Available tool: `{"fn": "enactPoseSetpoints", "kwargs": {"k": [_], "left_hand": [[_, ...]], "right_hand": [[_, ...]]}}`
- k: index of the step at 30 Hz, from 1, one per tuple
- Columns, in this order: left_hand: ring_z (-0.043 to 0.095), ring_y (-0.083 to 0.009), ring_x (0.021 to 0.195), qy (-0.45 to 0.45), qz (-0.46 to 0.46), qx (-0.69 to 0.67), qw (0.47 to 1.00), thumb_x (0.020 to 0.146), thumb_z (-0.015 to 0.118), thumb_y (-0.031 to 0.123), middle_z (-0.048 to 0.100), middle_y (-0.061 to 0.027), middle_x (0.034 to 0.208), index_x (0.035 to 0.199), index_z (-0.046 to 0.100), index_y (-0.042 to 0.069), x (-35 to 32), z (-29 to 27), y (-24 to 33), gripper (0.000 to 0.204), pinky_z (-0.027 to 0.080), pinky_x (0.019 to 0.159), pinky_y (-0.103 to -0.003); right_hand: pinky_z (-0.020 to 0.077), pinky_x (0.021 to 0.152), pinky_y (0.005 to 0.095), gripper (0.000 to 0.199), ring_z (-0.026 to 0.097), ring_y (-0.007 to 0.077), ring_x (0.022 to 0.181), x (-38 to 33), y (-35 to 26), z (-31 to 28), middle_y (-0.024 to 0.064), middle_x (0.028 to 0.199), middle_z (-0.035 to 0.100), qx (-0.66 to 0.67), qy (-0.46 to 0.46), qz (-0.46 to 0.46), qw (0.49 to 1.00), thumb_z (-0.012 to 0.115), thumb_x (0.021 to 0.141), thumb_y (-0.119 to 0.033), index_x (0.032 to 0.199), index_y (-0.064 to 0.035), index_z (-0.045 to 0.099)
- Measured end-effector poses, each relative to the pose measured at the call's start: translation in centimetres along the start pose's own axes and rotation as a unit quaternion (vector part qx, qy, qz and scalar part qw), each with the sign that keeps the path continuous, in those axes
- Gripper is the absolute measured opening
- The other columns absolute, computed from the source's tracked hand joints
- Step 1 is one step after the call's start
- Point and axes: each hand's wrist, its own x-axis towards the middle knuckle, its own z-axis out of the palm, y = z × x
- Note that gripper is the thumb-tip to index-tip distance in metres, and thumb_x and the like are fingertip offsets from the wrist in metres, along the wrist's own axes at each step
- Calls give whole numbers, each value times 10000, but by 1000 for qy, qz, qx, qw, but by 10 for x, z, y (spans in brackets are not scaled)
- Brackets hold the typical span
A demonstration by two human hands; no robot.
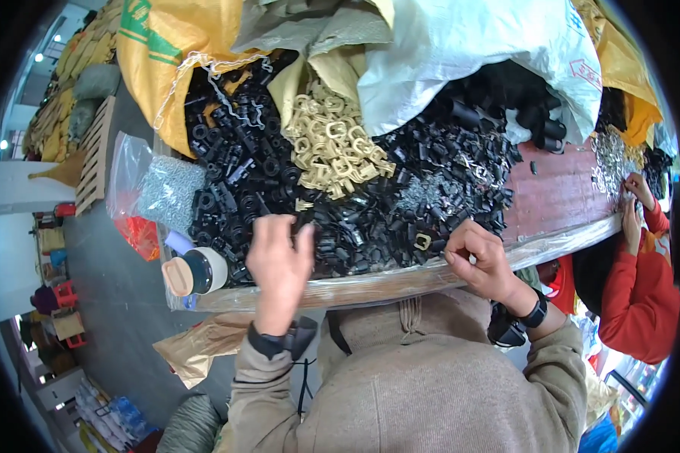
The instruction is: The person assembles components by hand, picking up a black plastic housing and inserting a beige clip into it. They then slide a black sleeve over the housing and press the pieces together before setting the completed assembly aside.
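Observation:
My left hand (278, 260) hovers over the near left part of a heap of small black plastic parts (242, 181). Its fingers are apart, the thumb stands off to the side, and nothing shows in it. Above the table's near edge, my right hand (480, 260) is curled with thumb and fingertips pinched together; whatever they may hold is too small to make out. Just left of that hand, a single beige frame-shaped piece (422, 241) lies on black parts. Farther back, many beige plastic pieces (336, 143) spill from a sack. Small grey metal bits (423, 192) lie right of them.
A cup with a tan lid (196, 272) stands at the table's left corner, beside a clear bag of small silvery pieces (170, 189). Yellow (159, 68) and white sacks (483, 45) line the back. A person in red sleeves (638, 302) works at the right. The wooden table edge (355, 291) runs before me.

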Motion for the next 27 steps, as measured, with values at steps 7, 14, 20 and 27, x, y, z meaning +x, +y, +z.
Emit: {"fn": "enactPoseSetpoints", "kwargs": {"k": [7,14,20,27], "left_hand": [[543,-288,656,-83,19,112,990,700,633,113,484,-121,902,801,528,25,3,0,-20,170,451,545,-360],[561,-189,625,-21,-55,-143,988,722,579,47,497,-98,946,767,519,8,10,-9,-41,85,442,494,-265],[522,-123,655,22,-269,-618,739,730,500,-10,503,-130,999,942,500,5,27,-26,-44,213,410,459,-189],[477,-120,571,-150,-358,-833,395,713,442,-43,530,-134,907,1132,441,9,25,10,26,422,411,455,-175]], "right_hand": [[341,494,243,50,445,138,590,-8,8,-1,46,706,486,11,35,17,999,566,737,-21,724,-18,518],[335,482,232,47,443,121,583,-20,18,-5,41,700,487,4,71,37,997,572,744,-29,725,-18,530],[337,484,231,64,444,118,584,-17,23,0,38,697,489,12,72,40,997,588,748,-48,726,-23,534],[346,482,235,53,444,118,573,-3,16,7,42,707,501,34,67,-12,997,585,746,-40,731,-19,538]]}}
